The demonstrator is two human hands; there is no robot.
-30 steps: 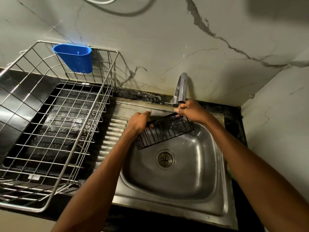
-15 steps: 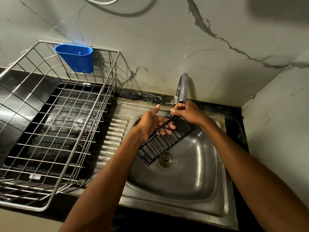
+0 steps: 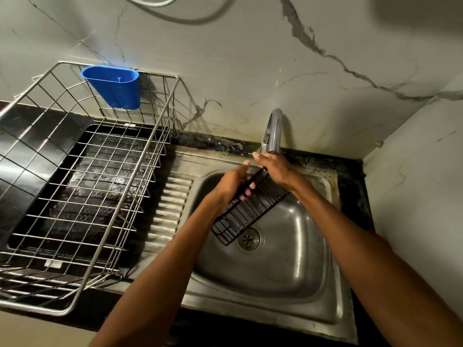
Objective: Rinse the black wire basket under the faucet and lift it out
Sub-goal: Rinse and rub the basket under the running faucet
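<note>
Both hands grip black wire basket tilted under faucet: left hand mid-rim, right hand top end. Best: rotate slowly, water reaching every wire.

no text, label, brand or number can be read anywhere in the frame, from upper left to lower right.

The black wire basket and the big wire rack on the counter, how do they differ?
The black wire basket is dark, small and narrow; the wire rack is bare silver metal and far larger. The basket is tilted over the sink, held by the left hand and right hand; the rack rests level. Both are open wire grids.
</note>
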